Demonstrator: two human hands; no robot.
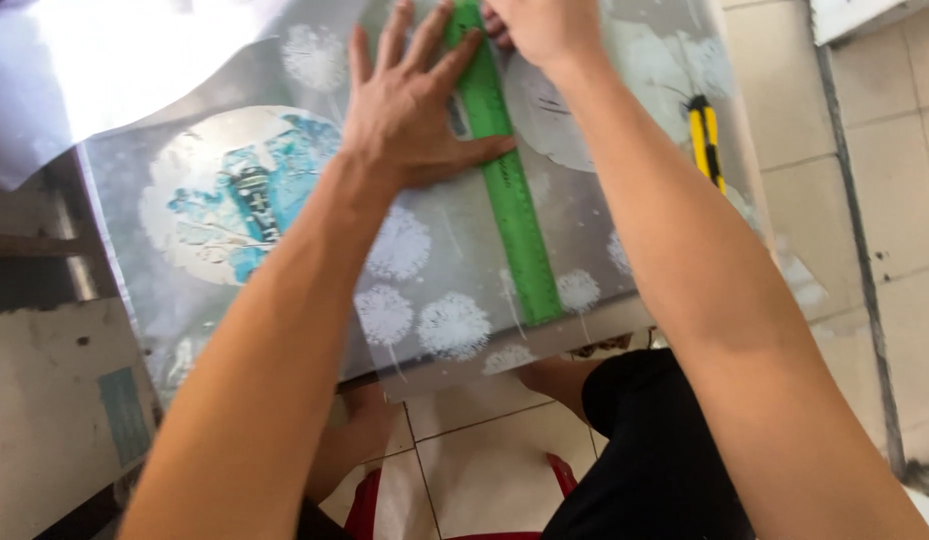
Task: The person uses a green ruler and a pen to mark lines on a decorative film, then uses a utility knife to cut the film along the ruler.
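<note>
Pressing flat with fingers spread, the left hand (410,110) holds down a long green ruler (510,190) on a grey sheet with white dandelion prints (445,270), farther up the right hand (545,28) closed at the ruler's top end, its grip not clear, a yellow utility knife (705,140) lying apart on the right.

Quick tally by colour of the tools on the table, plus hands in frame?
Green ruler: 1, pressed flat by the left hand
Yellow-and-black utility knife: 1, lying apart to the right
Hands: 2, the right hand at the ruler's far end
Total: 4
</note>
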